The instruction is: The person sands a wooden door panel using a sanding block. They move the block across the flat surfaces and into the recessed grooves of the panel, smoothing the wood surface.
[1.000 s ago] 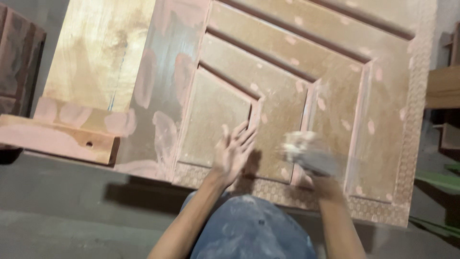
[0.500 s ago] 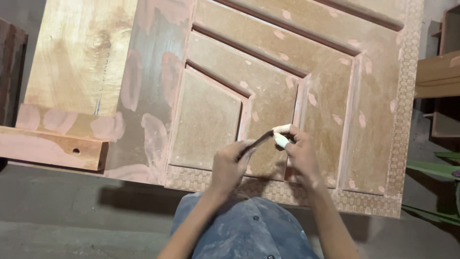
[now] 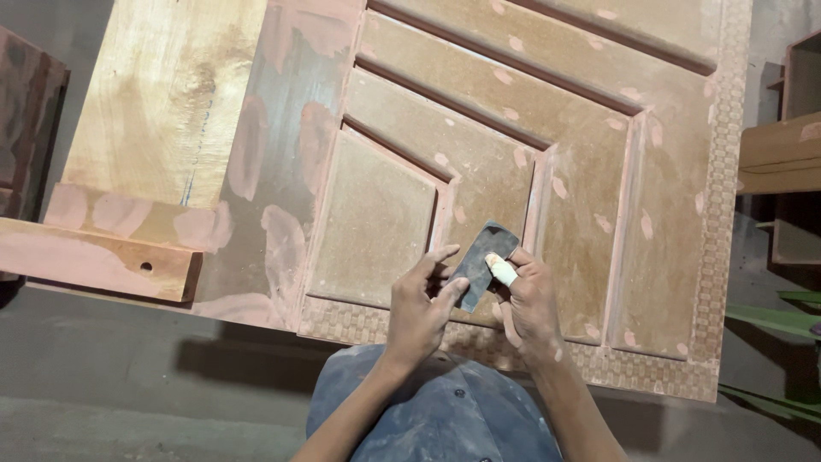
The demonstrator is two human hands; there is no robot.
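Both hands meet over the lower middle of a large wooden door panel [image 3: 581,171] with stepped angular mouldings and pinkish filler patches. Between them is a dark, flat scraper blade [image 3: 481,257], tilted. My left hand [image 3: 417,310] pinches the blade's lower left edge with thumb and fingers. My right hand [image 3: 532,306] grips its right side; one finger, wrapped or coated in something whitish [image 3: 502,269], lies against the blade. The blade's lower part is hidden behind my fingers.
A plain plank [image 3: 162,103] and a short pink-smeared wooden block with a hole [image 3: 94,261] lie at the left of the panel. Wooden frames stand at the right edge [image 3: 782,154]. Grey floor [image 3: 111,376] runs below, and my dusty blue clothing [image 3: 436,411] shows at the bottom.
A second ago my left hand lay flat on the panel and my right hand was apart from it. The hands have come together and now both hold the blade.
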